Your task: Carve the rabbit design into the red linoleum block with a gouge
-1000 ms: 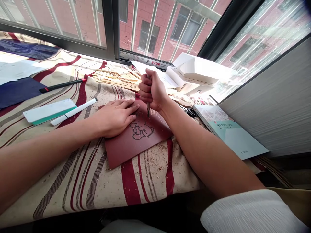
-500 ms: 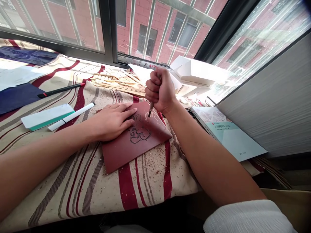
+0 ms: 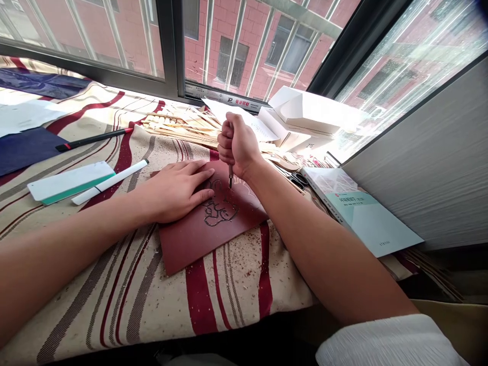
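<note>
The hands are both working at the dark red board [image 3: 198, 236], which is lying on the striped cloth [image 3: 129, 300] covering the table, right in front of us and slightly askew to the table's near edge. We are seeing the left hand [image 3: 179, 190] spread flat, palm down, fingers released and stretched out, pressing on the board's upper left part. The right hand [image 3: 238, 145] is clenched in a fist around a thin carving tool [image 3: 230, 178], gripping it upright with the thumb tucked on top. The tool's tip is pointing down and meeting the board just beyond the left fingertips, at the upper edge of a carved outline [image 3: 221, 211] that is showing pale against the red surface. Fine shavings [image 3: 244, 254] are lying scattered over the cloth around the board's near corner.

To the left of the left forearm, we are noting a white pen [image 3: 110, 181] lying just beside a white card with a green edge [image 3: 68, 183], and farther back a black pencil with a red tip [image 3: 93, 139]. Dark blue paper [image 3: 26, 147] is lying at the far left. Behind the right hand, thin wooden strips [image 3: 183, 127] are lying in a heap near the window frame [image 3: 170, 51], with white boxes [image 3: 312, 109] stacked to their right. A pale green booklet [image 3: 366, 213] is resting beside the right forearm.
</note>
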A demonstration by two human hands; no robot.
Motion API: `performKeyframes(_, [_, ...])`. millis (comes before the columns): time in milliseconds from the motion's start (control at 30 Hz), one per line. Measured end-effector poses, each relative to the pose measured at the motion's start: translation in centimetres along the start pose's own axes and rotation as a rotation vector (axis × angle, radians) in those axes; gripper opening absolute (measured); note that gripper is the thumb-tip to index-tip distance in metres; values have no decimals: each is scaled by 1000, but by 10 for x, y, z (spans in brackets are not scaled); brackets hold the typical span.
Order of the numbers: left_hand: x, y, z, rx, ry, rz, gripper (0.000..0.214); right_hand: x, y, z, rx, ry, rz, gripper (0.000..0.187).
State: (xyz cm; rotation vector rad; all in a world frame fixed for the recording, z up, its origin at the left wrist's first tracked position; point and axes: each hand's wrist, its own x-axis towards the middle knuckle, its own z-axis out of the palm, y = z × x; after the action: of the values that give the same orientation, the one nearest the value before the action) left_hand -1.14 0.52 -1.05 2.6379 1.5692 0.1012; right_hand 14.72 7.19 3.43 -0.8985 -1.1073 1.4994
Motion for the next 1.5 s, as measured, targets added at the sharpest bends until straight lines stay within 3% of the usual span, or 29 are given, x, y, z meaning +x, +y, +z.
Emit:
performKeyframes(67, [0, 1, 0, 1, -1, -14, 75, 2, 2, 4, -36, 62, 4, 59])
performKeyframes(133, [-1, 3, 0, -2, 0, -19, 74, 2, 3, 7, -64, 20, 8, 58])
performKeyframes(300, [-3, 3, -2, -57, 35, 8, 70, -11, 1, 11, -154, -539, 51, 55])
performKeyframes(367, [-3, 3, -2, -66, 47, 20, 69, -13, 0, 11, -177, -610, 75, 55])
performKeyframes(433, [-3, 4, -2, -56, 32, 4, 69, -9, 0, 10, -138, -509, 81, 54])
performKeyframes(633, [0, 6, -1, -10, -13, -34, 68, 15, 10, -8, 67, 131, 132, 50])
performKeyframes(700, [1, 6, 0, 1, -24, -38, 69, 17, 12, -14, 133, 228, 128, 49])
performKeyframes(767, [1, 6, 0, 3, -22, -45, 69, 15, 11, -16, 156, 172, 96, 51])
performKeyframes(933, [-1, 7, -3, -30, -10, -51, 67, 1, 3, -10, 62, -282, 62, 60])
performKeyframes(1033, [-1, 7, -3, -36, -9, -59, 67, -3, 0, -9, 36, -432, 52, 63])
performKeyframes(1133, [-1, 7, -3, -32, -14, -57, 68, -1, 1, -7, 44, -399, 67, 62])
performKeyframes(1267, [0, 6, -3, -7, -16, -41, 69, 7, 7, -2, 27, -83, 78, 58])
performKeyframes(1333, [0, 6, -3, 2, -23, -51, 69, 9, 9, -3, 33, 7, 68, 57])
performKeyframes(1400, [1, 6, -3, 2, -26, -58, 69, 9, 9, -8, 81, -46, 55, 58])
performKeyframes(1500, [0, 7, -3, -6, -27, -62, 69, 6, 7, -16, 139, -258, 49, 62])
